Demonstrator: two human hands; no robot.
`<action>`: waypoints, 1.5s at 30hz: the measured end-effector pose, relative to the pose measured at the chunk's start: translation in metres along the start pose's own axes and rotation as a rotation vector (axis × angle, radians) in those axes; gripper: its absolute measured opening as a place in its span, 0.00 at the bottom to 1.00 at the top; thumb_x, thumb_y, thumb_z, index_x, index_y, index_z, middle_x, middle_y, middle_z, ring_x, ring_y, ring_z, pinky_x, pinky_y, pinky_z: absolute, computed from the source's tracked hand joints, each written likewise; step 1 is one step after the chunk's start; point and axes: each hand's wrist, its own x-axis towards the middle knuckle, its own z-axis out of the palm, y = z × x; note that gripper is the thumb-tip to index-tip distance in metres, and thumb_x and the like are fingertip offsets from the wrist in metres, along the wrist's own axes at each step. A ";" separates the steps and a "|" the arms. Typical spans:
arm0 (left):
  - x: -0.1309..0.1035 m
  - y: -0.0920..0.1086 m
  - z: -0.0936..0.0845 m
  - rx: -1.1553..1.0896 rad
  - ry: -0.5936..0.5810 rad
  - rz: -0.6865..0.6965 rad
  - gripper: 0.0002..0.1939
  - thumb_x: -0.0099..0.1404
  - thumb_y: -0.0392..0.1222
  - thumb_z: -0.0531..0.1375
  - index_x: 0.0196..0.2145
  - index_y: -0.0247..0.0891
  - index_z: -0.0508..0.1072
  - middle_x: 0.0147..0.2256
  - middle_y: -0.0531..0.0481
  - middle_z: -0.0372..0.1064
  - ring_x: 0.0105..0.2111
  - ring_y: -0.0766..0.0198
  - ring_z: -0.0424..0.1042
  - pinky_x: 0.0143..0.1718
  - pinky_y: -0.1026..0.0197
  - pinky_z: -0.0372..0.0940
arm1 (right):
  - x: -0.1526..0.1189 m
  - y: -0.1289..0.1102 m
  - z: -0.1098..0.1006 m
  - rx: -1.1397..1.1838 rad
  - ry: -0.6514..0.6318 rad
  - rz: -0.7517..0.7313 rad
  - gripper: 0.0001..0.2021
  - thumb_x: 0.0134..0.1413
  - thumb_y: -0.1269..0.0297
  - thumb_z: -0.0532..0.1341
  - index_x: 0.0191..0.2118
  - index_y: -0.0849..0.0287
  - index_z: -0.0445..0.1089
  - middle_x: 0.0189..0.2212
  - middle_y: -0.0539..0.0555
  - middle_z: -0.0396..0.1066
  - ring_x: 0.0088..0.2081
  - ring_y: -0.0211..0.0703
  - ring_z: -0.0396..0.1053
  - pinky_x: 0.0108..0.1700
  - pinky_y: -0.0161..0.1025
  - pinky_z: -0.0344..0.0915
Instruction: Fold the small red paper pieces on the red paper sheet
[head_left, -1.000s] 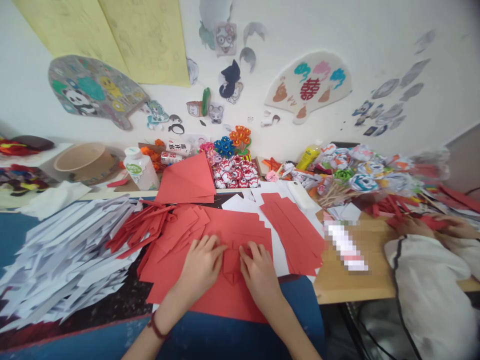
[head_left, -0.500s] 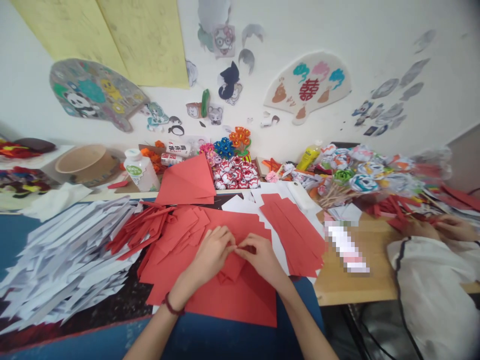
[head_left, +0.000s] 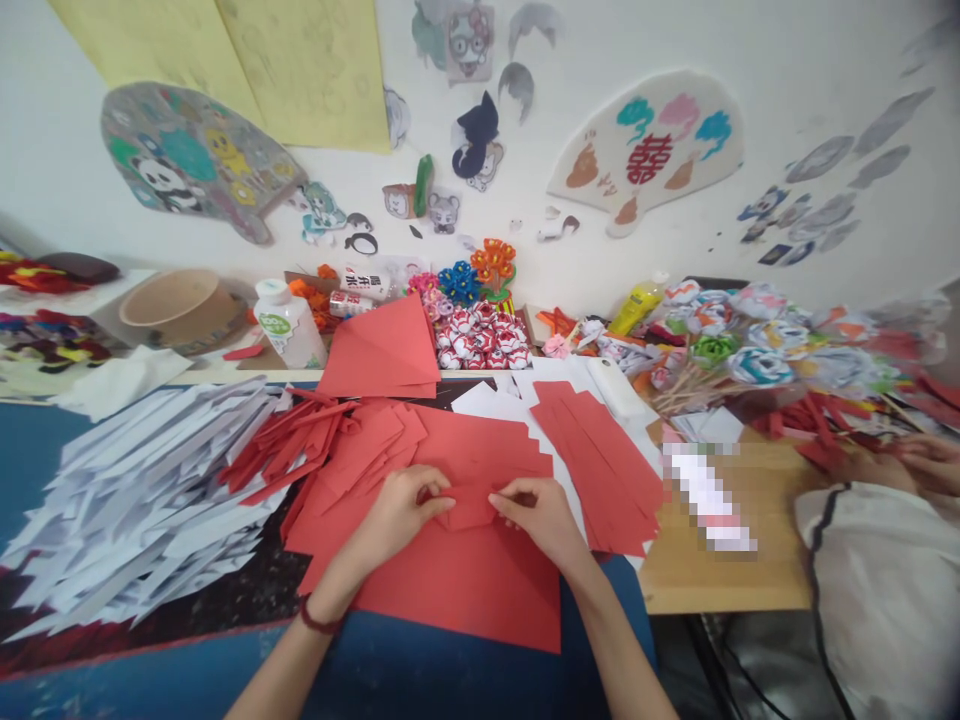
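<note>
A small folded piece of red paper [head_left: 472, 507] is held between my two hands, above large red sheets [head_left: 495, 590]. My left hand [head_left: 409, 508] pinches its left end between thumb and fingers. At the right end, my right hand [head_left: 536, 510] grips it the same way. Smaller red sheets [head_left: 375, 450] lie fanned to the left of the hands, beside a bunch of folded red strips [head_left: 289, 440]. Long red pieces [head_left: 596, 465] rest on white paper to the right.
A big pile of folded white paper [head_left: 142, 490] covers the left side. Behind stand a bottle [head_left: 289, 325], a round bowl [head_left: 180, 305] and paper flowers [head_left: 480, 335]. Another person's sleeve [head_left: 885, 570] and hands are at the right, by a wooden table [head_left: 720, 590].
My hands have moved apart, from fingertips together to opposite ends of the red piece, which now lies stretched between them. The view has shifted slightly.
</note>
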 end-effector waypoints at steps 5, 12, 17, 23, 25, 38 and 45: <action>0.003 -0.004 0.000 0.068 0.025 0.015 0.06 0.62 0.43 0.63 0.34 0.40 0.74 0.29 0.54 0.73 0.30 0.64 0.69 0.37 0.61 0.57 | 0.004 0.005 0.001 -0.080 0.036 -0.005 0.14 0.54 0.56 0.62 0.24 0.59 0.70 0.18 0.50 0.69 0.20 0.39 0.66 0.25 0.35 0.62; -0.001 -0.010 0.001 0.154 0.026 0.019 0.06 0.64 0.45 0.61 0.38 0.42 0.75 0.32 0.52 0.75 0.34 0.61 0.70 0.41 0.58 0.55 | -0.002 -0.006 0.005 -0.324 0.094 -0.172 0.12 0.59 0.60 0.59 0.25 0.57 0.68 0.24 0.49 0.70 0.27 0.40 0.66 0.31 0.36 0.60; 0.000 -0.009 0.002 0.215 0.024 0.062 0.07 0.67 0.45 0.58 0.37 0.41 0.75 0.36 0.49 0.75 0.39 0.59 0.69 0.42 0.56 0.54 | 0.005 -0.010 0.001 -0.287 0.012 -0.215 0.04 0.54 0.63 0.64 0.33 0.57 0.72 0.30 0.51 0.73 0.30 0.40 0.68 0.33 0.36 0.62; -0.001 -0.006 0.002 0.233 0.020 0.070 0.06 0.67 0.42 0.58 0.39 0.43 0.74 0.40 0.50 0.74 0.42 0.58 0.67 0.45 0.54 0.53 | 0.015 -0.001 0.000 -0.312 0.029 -0.214 0.03 0.51 0.72 0.62 0.31 0.58 0.73 0.26 0.49 0.71 0.27 0.38 0.67 0.32 0.35 0.62; 0.000 -0.007 0.002 0.223 0.018 0.076 0.06 0.67 0.42 0.59 0.40 0.43 0.74 0.40 0.50 0.75 0.42 0.58 0.67 0.44 0.54 0.53 | 0.015 -0.002 0.000 -0.351 0.021 -0.244 0.03 0.50 0.72 0.64 0.32 0.58 0.73 0.28 0.50 0.71 0.29 0.38 0.68 0.33 0.36 0.63; 0.002 -0.010 0.016 0.006 0.211 -0.037 0.05 0.57 0.33 0.66 0.32 0.41 0.77 0.29 0.54 0.75 0.30 0.65 0.69 0.37 0.61 0.58 | 0.030 0.004 0.007 -0.352 0.016 -0.258 0.11 0.43 0.79 0.66 0.32 0.57 0.76 0.30 0.50 0.73 0.29 0.38 0.67 0.33 0.35 0.62; -0.002 -0.002 0.015 0.068 0.251 -0.011 0.07 0.60 0.33 0.64 0.34 0.44 0.79 0.31 0.53 0.77 0.32 0.63 0.69 0.39 0.58 0.57 | 0.031 0.008 0.012 -0.345 0.082 -0.323 0.07 0.47 0.77 0.66 0.28 0.57 0.76 0.28 0.51 0.74 0.30 0.41 0.69 0.34 0.38 0.64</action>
